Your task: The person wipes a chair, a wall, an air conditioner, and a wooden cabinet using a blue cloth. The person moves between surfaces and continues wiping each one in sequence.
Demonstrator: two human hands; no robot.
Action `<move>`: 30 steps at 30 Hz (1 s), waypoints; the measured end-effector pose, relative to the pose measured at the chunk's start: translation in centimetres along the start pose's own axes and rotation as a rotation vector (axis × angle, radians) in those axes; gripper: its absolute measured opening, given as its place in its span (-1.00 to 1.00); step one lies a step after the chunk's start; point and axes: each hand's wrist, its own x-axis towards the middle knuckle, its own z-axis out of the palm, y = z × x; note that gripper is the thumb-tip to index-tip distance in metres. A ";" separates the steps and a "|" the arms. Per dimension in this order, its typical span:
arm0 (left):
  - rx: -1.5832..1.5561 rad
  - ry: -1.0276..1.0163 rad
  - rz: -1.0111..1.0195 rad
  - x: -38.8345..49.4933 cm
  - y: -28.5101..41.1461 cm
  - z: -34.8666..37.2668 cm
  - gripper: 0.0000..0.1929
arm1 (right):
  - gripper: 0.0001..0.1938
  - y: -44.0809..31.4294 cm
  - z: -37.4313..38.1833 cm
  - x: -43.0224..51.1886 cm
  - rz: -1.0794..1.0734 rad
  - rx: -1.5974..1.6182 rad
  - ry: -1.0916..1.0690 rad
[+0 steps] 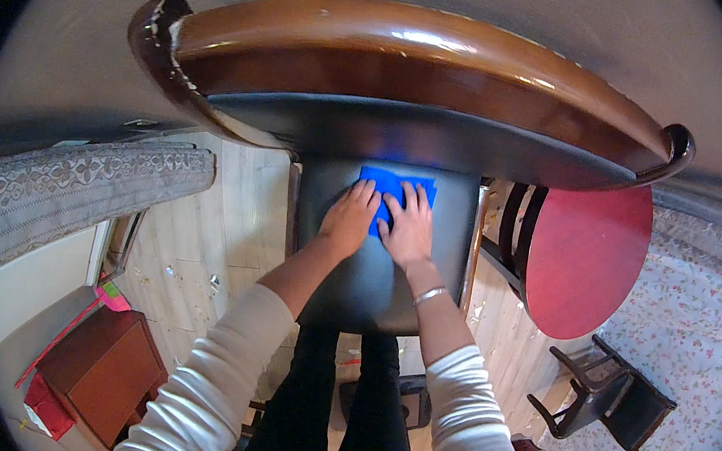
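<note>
A folded blue cloth (379, 227) lies on the black padded seat (327, 288) of a chair, near the foot of its backrest. My left hand (350, 217) rests on the cloth's left part, fingers extended forward. Beside it, my right hand (411, 231) is laid over the right part with its fingers spread. Both palms face down, hiding much of the cloth. Beyond them rises the black backrest pad (411, 134), topped by a curved, glossy brown wooden rail (355, 38) with chipped finish at its left end.
To the right stand a round red-topped table or stool (588, 258) and an overturned dark chair (609, 394) by a floral-patterned cloth (670, 327). A reddish-brown cabinet (104, 370) is at lower left. Scraps litter the wood-look floor (236, 211). A patterned grey fabric (91, 188) runs along the left.
</note>
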 end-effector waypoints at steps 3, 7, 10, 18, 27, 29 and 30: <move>-0.112 -0.018 0.023 -4.2 1.4 1.0 -0.48 | -0.42 -0.7 1.0 -5.5 -0.054 0.004 -0.023; -0.153 -0.090 0.090 -11.5 4.3 1.7 -0.56 | -0.39 -2.5 2.4 -13.8 0.019 -0.007 -0.179; -0.122 -0.010 0.101 -13.2 4.5 1.9 -0.54 | -0.39 -2.8 3.3 -14.7 -0.040 -0.001 -0.144; 0.026 0.221 -0.002 -3.1 -4.6 -0.6 -0.57 | -0.39 -4.4 3.4 0.4 -0.132 0.006 -0.014; -0.226 0.185 -0.119 -7.0 -5.6 -0.8 -0.50 | -0.38 -7.9 5.5 -0.5 -0.098 0.013 -0.074; -0.287 0.117 -0.158 -10.5 -3.2 0.3 -0.53 | -0.39 -7.9 5.9 -4.9 -0.096 0.010 -0.096; -0.310 0.113 -0.152 -12.5 -1.9 0.7 -0.55 | -0.39 -8.0 6.1 -7.3 -0.101 -0.016 -0.100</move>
